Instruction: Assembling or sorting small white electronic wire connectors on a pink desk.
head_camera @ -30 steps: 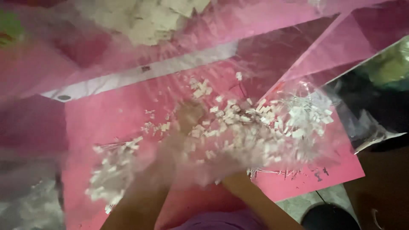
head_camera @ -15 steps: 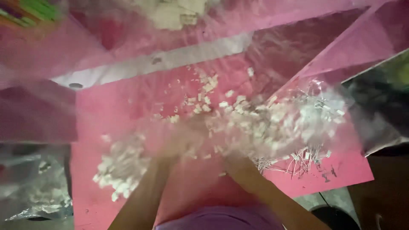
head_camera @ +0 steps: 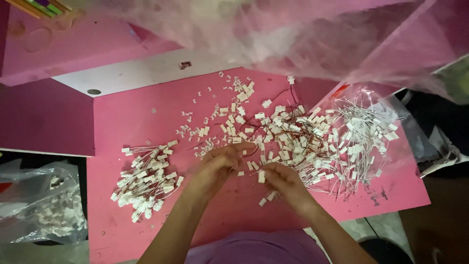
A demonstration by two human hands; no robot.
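1. At far left, below the board's edge, a crumpled clear bag (head_camera: pixel 41 205) holds small white pieces.
2. On the pink board (head_camera: pixel 122 122), left of the hands, a pile (head_camera: pixel 146 181) of white connectors with thin white wires lies fanned out; most plugs face lower left and the wires run up and to the right.
3. The left hand (head_camera: pixel 220 164) sits at the board's middle with fingers curled in narrow around a wired connector; which way that piece points cannot be told.
4. The right hand (head_camera: pixel 283 181) is just beside it, fingers pinched on a small white plug (head_camera: pixel 261 177) that stands roughly upright, long axis up and down.
5. Past the hands, a loose scatter (head_camera: pixel 229 112) of tiny white plastic housings thickens into a tangle (head_camera: pixel 298 137) with reddish wires.
6. At right, a glossy clear sheet (head_camera: pixel 391 146) carries more white-wired pieces.
7. Against the earlier frames, the view is now sharp instead of blurred, the hands are closer together, and the left pile looks unchanged.
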